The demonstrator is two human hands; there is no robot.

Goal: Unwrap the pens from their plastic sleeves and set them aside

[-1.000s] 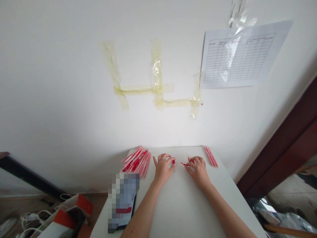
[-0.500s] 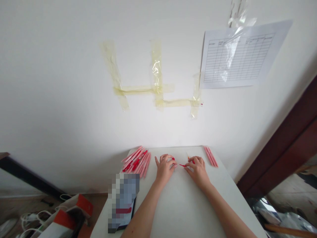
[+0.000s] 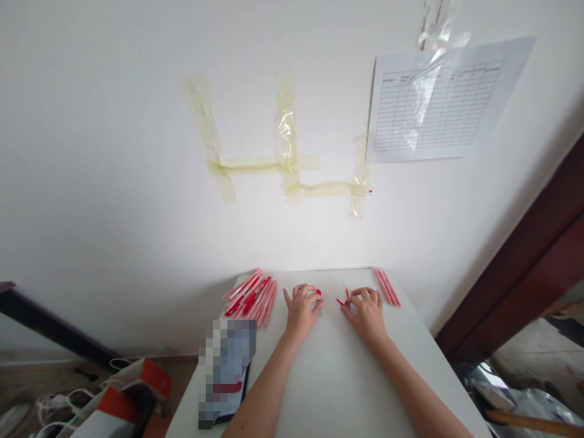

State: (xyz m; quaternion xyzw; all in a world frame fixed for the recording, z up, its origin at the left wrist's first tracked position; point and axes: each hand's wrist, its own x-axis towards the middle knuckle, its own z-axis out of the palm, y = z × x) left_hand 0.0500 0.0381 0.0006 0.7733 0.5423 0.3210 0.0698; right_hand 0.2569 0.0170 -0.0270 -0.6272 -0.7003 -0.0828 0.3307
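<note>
Over the white table, my left hand (image 3: 302, 310) is closed in a pinch around a small pen part with a red end (image 3: 318, 292); the fingers hide most of it. To its right, my right hand (image 3: 365, 310) is also pinched, with a thin red pen piece (image 3: 340, 302) sticking out from its fingertips. A slim refill-like stick (image 3: 347, 292), orange-red with a pale tip, shows just beyond those fingertips, and I cannot tell whether it is held or lying there. A gap separates the hands.
A heap of pink and red pens (image 3: 255, 298) lies at the table's back left. Three pink pens (image 3: 387, 287) lie side by side at back right. A phone-like device (image 3: 230, 371), blurred out, rests left of my forearm. A wall stands behind the table (image 3: 342, 377).
My right hand has shifted slightly right, widening the gap between the hands. The thin red piece in it now tilts more steeply. My left hand has barely moved.
</note>
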